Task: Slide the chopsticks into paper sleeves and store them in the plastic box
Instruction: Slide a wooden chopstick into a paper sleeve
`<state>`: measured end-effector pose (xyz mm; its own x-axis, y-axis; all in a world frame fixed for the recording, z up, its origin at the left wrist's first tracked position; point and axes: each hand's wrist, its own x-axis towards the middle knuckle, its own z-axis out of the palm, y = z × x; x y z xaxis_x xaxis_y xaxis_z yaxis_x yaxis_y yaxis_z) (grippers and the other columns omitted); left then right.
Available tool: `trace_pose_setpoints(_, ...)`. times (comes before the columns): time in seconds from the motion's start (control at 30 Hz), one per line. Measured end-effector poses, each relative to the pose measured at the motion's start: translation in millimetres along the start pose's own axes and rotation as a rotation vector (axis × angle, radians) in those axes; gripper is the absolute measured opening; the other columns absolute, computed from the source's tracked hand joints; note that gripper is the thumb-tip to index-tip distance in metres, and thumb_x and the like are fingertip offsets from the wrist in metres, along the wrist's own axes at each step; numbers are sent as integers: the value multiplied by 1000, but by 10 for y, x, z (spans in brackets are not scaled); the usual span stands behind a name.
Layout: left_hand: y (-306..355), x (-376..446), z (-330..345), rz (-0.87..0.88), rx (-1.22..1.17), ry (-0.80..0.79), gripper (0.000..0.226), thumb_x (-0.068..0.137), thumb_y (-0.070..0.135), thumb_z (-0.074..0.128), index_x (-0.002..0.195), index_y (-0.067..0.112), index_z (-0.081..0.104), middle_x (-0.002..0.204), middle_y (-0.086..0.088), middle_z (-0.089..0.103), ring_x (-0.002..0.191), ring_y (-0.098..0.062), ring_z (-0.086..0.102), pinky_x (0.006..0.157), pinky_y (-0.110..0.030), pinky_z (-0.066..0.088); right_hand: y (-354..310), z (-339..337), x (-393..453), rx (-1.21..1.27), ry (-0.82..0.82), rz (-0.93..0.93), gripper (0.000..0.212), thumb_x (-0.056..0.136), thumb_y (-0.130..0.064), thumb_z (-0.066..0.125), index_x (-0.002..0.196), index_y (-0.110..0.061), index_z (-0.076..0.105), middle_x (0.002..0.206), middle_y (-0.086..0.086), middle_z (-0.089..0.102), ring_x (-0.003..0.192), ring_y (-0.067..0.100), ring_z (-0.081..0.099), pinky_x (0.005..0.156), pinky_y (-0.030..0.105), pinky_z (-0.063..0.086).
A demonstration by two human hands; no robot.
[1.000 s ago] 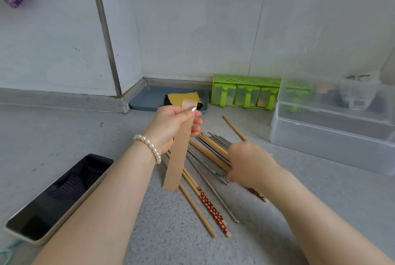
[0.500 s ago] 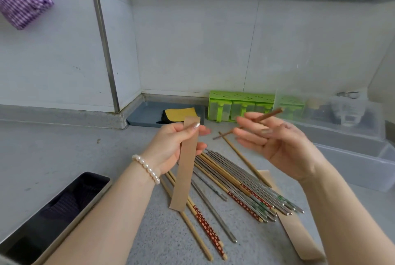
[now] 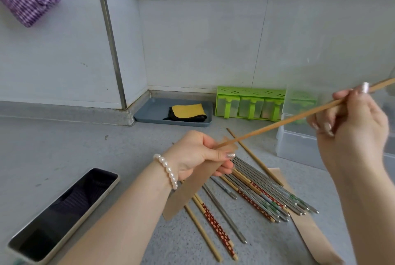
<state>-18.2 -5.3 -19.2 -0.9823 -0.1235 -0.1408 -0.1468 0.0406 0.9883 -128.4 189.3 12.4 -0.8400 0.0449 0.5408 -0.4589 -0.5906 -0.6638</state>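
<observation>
The left hand (image 3: 195, 155) pinches the mouth of a brown paper sleeve (image 3: 193, 181) between thumb and fingers; the right hand (image 3: 352, 119) grips a bamboo chopstick (image 3: 284, 120) near its thick end, tip touching the sleeve opening. Keep the mouth pinched open, align the stick with the sleeve's long axis, then feed slowly. Remaining chopsticks (image 3: 256, 187) lie on the counter (image 3: 64, 147); the plastic box (image 3: 299, 147) stands at right

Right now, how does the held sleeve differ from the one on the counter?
The held sleeve is lifted and pinched by the left hand, a chopstick tip at its mouth. The counter sleeve lies flat, partly under the chopstick pile, untouched. Both are plain brown paper.
</observation>
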Motion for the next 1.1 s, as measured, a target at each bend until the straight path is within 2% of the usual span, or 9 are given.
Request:
trace_pose_setpoints(0.1, -1, -5, 7, 17, 14, -11, 3, 78, 3, 67, 81, 3, 68, 71, -9, 71, 64, -18, 70, 60, -24, 57, 13, -5, -16, -111, 3, -51, 38, 102, -25, 29, 71, -16, 49, 34, -5, 36, 35, 13, 28, 48, 19, 32)
trace_pose_setpoints(0.23, 0, -7, -3, 27, 12, -13, 5, 75, 1, 68, 79, 4, 67, 74, -11, 72, 65, -19, 70, 63, -27, 58, -7, -46, 33, -124, 44, -89, 38, 101, -27, 31, 69, -18, 49, 33, -6, 37, 34, 13, 28, 47, 19, 33)
trace_pose_setpoints(0.4, -5, -1, -2, 33, 19, -1, 23, 59, 12, 73, 80, 3, 69, 76, -11, 73, 68, -20, 70, 69, -31, 57, -9, -85, 75, -121, 46, -103, 39, 101, -27, 30, 68, -18, 49, 33, -6, 37, 34, 12, 27, 47, 19, 32)
trace_pose_setpoints(0.67, -14, 12, -6, 26, 54, 16, 2, 75, 1, 69, 76, 1, 67, 75, -11, 73, 69, -19, 70, 69, -29, 57, 1, -77, 70, -115, -2, -115, 40, 101, -28, 33, 66, -21, 52, 33, -6, 37, 33, 12, 28, 48, 18, 32)
trace_pose_setpoints(0.8, -16, 10, 1, 38, 48, 7, 3, 77, 0, 68, 80, -1, 67, 77, -11, 73, 71, -20, 71, 69, -28, 58, -2, -80, 68, -119, -5, -111, 40, 101, -27, 32, 67, -20, 51, 33, -7, 37, 33, 12, 29, 48, 18, 33)
trace_pose_setpoints(0.93, -28, 13, 6, 63, 48, 2, 9, 79, -1, 65, 87, -5, 66, 80, -12, 73, 75, -21, 71, 78, -35, 57, 1, -90, 81, -124, 14, -60, 39, 102, -25, 31, 68, -16, 49, 32, -6, 36, 33, 12, 27, 47, 18, 32)
trace_pose_setpoints(1.1, -23, 4, 3, 92, 56, -24, 8, 81, 1, 63, 87, 0, 67, 82, -11, 73, 79, -22, 71, 79, -34, 57, 29, -118, 91, -128, 44, -1, 40, 102, -25, 30, 69, -15, 48, 32, -6, 35, 34, 13, 26, 47, 19, 32)
